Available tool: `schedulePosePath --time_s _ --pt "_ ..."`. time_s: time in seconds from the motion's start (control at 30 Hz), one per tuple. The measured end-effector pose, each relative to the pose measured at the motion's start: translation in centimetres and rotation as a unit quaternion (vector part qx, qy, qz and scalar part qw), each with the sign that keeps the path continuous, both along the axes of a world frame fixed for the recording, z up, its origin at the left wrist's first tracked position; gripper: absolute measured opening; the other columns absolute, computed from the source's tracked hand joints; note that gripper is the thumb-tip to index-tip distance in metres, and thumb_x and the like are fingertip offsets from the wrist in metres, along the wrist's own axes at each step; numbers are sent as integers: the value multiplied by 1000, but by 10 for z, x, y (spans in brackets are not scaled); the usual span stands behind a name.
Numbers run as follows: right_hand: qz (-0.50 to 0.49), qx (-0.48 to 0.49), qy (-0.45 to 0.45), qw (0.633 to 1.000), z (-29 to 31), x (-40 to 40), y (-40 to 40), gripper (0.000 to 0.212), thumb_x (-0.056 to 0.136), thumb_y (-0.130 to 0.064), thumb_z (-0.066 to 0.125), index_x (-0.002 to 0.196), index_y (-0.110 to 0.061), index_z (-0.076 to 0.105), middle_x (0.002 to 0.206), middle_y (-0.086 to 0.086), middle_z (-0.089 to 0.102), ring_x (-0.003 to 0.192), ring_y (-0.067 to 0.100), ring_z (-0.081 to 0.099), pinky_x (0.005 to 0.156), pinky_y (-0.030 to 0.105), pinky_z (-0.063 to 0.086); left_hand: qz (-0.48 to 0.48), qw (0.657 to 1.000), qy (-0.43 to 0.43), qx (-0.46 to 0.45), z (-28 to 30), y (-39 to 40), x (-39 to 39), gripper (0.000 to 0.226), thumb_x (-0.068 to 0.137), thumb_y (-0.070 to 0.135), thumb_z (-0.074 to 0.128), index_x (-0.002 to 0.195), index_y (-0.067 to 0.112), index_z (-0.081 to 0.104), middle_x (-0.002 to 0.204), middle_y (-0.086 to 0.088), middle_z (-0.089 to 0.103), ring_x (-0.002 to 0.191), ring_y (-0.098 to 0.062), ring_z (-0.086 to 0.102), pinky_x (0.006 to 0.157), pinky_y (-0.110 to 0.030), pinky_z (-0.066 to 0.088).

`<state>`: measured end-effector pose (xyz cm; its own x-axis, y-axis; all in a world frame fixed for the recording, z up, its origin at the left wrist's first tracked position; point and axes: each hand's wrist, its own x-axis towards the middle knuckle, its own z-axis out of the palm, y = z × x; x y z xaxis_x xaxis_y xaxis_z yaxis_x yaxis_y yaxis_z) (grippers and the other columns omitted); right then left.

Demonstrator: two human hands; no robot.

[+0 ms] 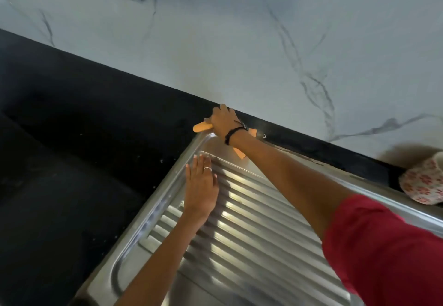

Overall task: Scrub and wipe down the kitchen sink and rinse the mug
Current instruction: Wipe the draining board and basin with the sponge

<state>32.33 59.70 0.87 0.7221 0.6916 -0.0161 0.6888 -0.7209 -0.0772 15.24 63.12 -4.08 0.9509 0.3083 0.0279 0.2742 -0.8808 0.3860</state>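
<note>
Right hand (pixel 224 120) curled around orange cleaning cloth (pixel 202 127) at far corner of ribbed stainless-steel sink drainboard (pixel 251 233), against black tabletop (pixel 96 114). Left hand (pixel 200 186) flat, fingers straight, on drainboard ribs. Floral patterned mug (pixel 424 183) at right edge, well apart from both.

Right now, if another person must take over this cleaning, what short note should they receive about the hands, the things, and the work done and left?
Left hand: open, flat on the ribbed steel drainboard.
Right hand: grips an orange cloth at the far corner of the drainboard, beside the black countertop.
Floral mug: at the right edge, near the marble wall.
Done: cannot tell how much is already wiped.
Left: finish wiping, rinse the mug. The sink basin is out of view.
</note>
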Motion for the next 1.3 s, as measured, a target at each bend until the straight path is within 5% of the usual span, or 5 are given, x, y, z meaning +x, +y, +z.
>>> schedulePosePath --time_s 0.23,0.4,0.7,0.93,1.3 --pt "47 -18 74 996 -56 -27 -1 59 95 -19 42 148 -9 15 155 13 12 144 28 10 118 42 10 46 999 -7 -6 -12 11 8 55 97 11 31 149 9 11 156 -9 7 145 -20 -5 112 -32 -12" --pt "18 36 64 997 -33 -14 -1 44 94 -2 39 138 1 36 144 19 36 130 32 39 107 38 33 50 999 -1 -21 -8 14 10 56 96 8 30 147 4 8 156 -13 4 144 -22 -6 114 -34 -10" --pt "51 -68 52 995 -65 -6 5 59 100 -13 31 149 -10 -1 157 13 -7 145 30 -5 117 43 0 27 999 19 -42 -14 8 11 69 97 36 39 149 12 0 157 -6 -5 143 -17 -12 112 -30 -14" --pt "63 -68 49 994 -67 -6 -13 65 97 -3 33 150 -16 -3 157 7 -10 145 27 -5 117 42 -1 -25 997 70 -9 -18 8 6 90 88 62 33 139 14 -25 148 -2 -30 134 -14 -29 111 -32 -19" --pt "52 -126 -9 991 -62 -18 -53 65 96 -10 40 149 -14 3 158 5 -8 144 26 3 118 43 10 -48 996 28 -65 -18 -8 1 78 95 46 38 145 17 -14 151 3 -21 137 -8 -22 114 -31 -13"
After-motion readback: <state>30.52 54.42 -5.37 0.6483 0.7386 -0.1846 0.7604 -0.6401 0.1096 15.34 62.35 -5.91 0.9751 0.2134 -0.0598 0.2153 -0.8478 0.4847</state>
